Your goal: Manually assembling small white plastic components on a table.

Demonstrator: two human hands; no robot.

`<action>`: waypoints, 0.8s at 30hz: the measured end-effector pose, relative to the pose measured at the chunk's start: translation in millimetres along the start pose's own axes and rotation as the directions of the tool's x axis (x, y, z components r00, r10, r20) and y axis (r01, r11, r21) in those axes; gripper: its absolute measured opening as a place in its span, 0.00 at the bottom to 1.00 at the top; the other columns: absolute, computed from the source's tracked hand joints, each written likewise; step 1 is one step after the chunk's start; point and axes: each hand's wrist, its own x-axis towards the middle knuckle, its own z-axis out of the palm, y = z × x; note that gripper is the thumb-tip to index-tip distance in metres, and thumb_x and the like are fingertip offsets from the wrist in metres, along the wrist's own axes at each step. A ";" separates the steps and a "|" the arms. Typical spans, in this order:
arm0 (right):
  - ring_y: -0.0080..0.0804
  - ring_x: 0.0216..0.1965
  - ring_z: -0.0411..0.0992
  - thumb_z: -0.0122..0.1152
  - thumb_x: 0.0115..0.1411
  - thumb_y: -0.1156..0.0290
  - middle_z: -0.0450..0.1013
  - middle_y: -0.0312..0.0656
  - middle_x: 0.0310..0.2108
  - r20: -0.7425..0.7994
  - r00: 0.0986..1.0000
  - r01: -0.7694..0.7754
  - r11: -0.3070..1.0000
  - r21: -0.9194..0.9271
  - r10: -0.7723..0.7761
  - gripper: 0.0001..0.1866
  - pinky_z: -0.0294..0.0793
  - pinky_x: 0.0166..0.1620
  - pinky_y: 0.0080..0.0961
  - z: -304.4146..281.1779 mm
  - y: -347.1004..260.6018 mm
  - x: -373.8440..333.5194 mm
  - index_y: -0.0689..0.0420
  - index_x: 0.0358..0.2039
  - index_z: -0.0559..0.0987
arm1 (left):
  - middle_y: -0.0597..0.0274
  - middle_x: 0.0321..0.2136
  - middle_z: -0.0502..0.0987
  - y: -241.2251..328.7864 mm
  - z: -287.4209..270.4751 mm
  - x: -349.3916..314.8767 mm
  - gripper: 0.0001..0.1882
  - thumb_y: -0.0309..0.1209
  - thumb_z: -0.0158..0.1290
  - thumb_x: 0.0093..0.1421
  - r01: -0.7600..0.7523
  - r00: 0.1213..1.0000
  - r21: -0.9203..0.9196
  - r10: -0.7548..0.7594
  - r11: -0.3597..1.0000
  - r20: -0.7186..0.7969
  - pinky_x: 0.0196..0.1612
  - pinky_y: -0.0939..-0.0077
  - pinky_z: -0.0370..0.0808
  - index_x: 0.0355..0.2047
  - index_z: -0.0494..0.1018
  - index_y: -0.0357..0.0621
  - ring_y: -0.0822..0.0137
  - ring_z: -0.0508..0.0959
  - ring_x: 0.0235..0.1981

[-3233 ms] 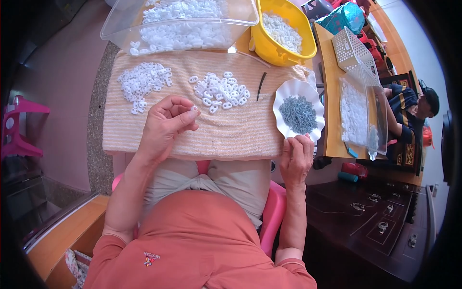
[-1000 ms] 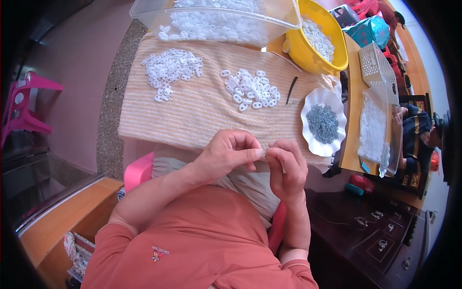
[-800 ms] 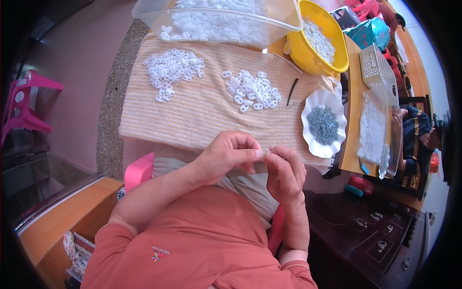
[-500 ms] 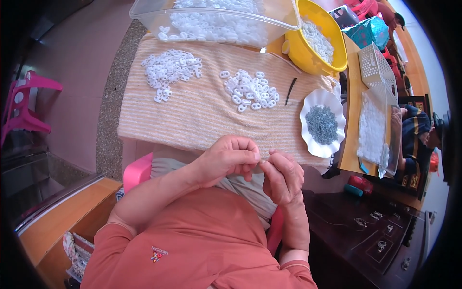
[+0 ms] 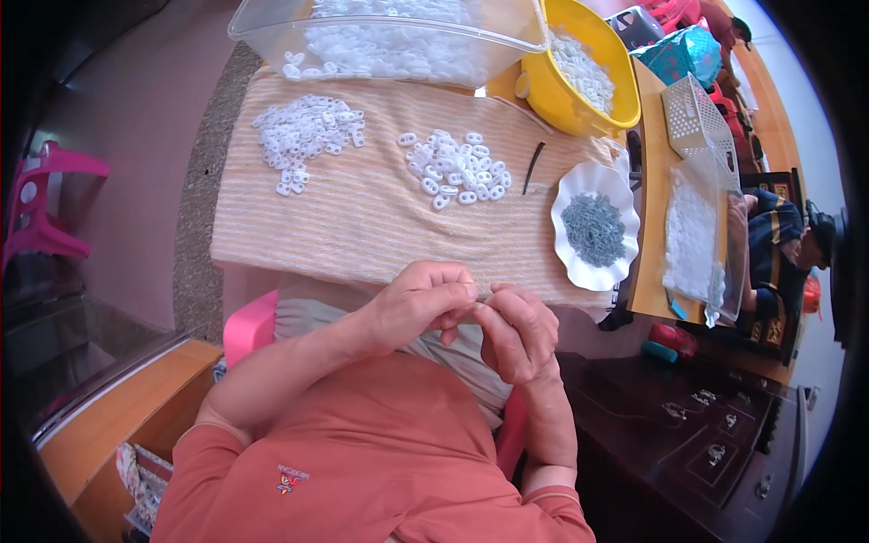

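Observation:
My left hand [image 5: 418, 303] and my right hand [image 5: 520, 333] meet over my lap, just off the near edge of the cloth-covered table [image 5: 353, 244]. Both are closed in a pinch, fingertips almost touching; whatever lies between them is too small to make out. Beyond them on the striped cloth sits a pile of white oval pieces with two holes [image 5: 462, 169]. Farther left is a heap of small white squarish pieces with holes [image 5: 308, 131]. A white wavy-rimmed dish [image 5: 563, 195] of small grey-blue parts stands to the right, beside a thin black strip [image 5: 533, 168].
A clear plastic bin [image 5: 262, 27] of white pieces and a yellow basin [image 5: 625, 77] stand at the back. Rightward, a person [image 5: 778, 235] sits by another table with a tray of white pieces [image 5: 692, 240]. A pink stool [image 5: 41, 199] is at far left.
The whole view has shifted slightly, so the table things appear a little farther left. My hands stay together in the same pinch, with only small finger movement.

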 end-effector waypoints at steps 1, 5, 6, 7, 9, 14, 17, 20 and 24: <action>0.45 0.27 0.66 0.52 0.47 0.69 0.64 0.42 0.23 0.002 1.000 -0.003 1.000 -0.007 0.003 0.08 0.64 0.30 0.41 -1.3 -0.2 -0.6 0.54 0.29 0.74 | 0.66 0.21 0.67 -0.2 -1.5 -0.1 0.13 0.36 0.46 0.64 0.000 1.000 -0.003 0.000 1.000 0.007 0.25 0.83 0.64 0.26 0.67 0.42 0.74 0.70 0.22; 0.41 0.27 0.69 0.55 0.46 0.74 0.66 0.41 0.25 -0.154 0.976 -0.191 0.947 -0.257 0.155 0.03 0.69 0.29 0.36 -9.1 10.5 -3.1 0.53 0.24 0.73 | 0.67 0.22 0.67 -3.4 -6.2 1.4 0.12 0.35 0.47 0.65 -0.008 0.999 0.018 0.009 1.000 -0.048 0.27 0.82 0.68 0.27 0.67 0.42 0.75 0.69 0.22; 0.43 0.30 0.71 0.57 0.45 0.77 0.69 0.42 0.27 -0.260 0.957 -0.214 0.922 -0.322 0.131 0.06 0.72 0.32 0.34 -14.4 18.6 -0.9 0.55 0.27 0.74 | 0.67 0.22 0.67 -4.2 -6.3 1.7 0.11 0.35 0.47 0.65 -0.027 0.998 0.007 0.028 1.000 -0.054 0.27 0.82 0.69 0.27 0.67 0.43 0.75 0.69 0.22; 0.46 0.30 0.73 0.58 0.57 0.78 0.72 0.49 0.32 -0.251 0.964 -0.176 0.915 -0.363 0.086 0.04 0.73 0.31 0.36 -23.6 31.0 -3.9 0.63 0.33 0.76 | 0.67 0.22 0.67 -4.2 -6.3 1.4 0.11 0.35 0.47 0.65 -0.029 0.998 0.006 0.029 1.000 -0.053 0.27 0.82 0.69 0.27 0.67 0.43 0.75 0.69 0.22; 0.46 0.33 0.72 0.58 0.58 0.78 0.72 0.49 0.33 -0.244 0.964 -0.210 0.867 -0.451 0.107 0.04 0.72 0.34 0.36 -39.2 40.3 -1.9 0.64 0.33 0.76 | 0.68 0.22 0.68 -4.4 -5.7 1.7 0.10 0.34 0.49 0.65 -0.007 0.998 -0.012 0.006 1.000 -0.062 0.27 0.82 0.69 0.29 0.69 0.43 0.76 0.71 0.21; 0.47 0.35 0.71 0.60 0.56 0.79 0.72 0.50 0.34 -0.264 0.916 -0.399 0.749 -0.529 0.302 0.06 0.72 0.39 0.36 -40.2 66.5 -21.3 0.64 0.35 0.76 | 0.68 0.23 0.71 -1.2 -3.9 1.4 0.09 0.34 0.50 0.65 -0.007 0.998 0.034 0.009 0.999 -0.062 0.27 0.83 0.69 0.30 0.70 0.43 0.76 0.72 0.24; 0.41 0.42 0.72 0.66 0.52 0.79 0.73 0.49 0.39 -0.260 0.919 -0.321 0.945 -0.053 0.298 0.12 0.71 0.46 0.31 -29.7 41.7 -17.1 0.64 0.38 0.77 | 0.68 0.24 0.72 -1.8 -3.7 1.8 0.09 0.35 0.51 0.65 -0.029 0.996 0.045 0.032 0.999 -0.077 0.28 0.83 0.70 0.31 0.71 0.43 0.77 0.73 0.24; 0.41 0.42 0.73 0.69 0.50 0.77 0.73 0.50 0.38 -0.159 0.920 -0.311 0.915 0.257 0.357 0.14 0.72 0.45 0.30 -12.7 12.7 -8.3 0.64 0.38 0.77 | 0.69 0.24 0.72 -5.1 -3.9 3.4 0.09 0.36 0.51 0.64 -0.045 0.995 0.041 0.049 0.998 -0.092 0.28 0.84 0.69 0.32 0.71 0.43 0.77 0.73 0.24; 0.37 0.38 0.74 0.69 0.49 0.79 0.74 0.48 0.33 -0.091 0.919 -0.327 0.871 0.367 0.384 0.13 0.73 0.42 0.28 8.2 4.4 -1.8 0.64 0.36 0.79 | 0.69 0.24 0.74 3.9 -1.8 0.9 0.09 0.36 0.53 0.64 -0.042 0.993 0.028 0.045 0.999 -0.112 0.27 0.85 0.69 0.34 0.73 0.44 0.77 0.75 0.24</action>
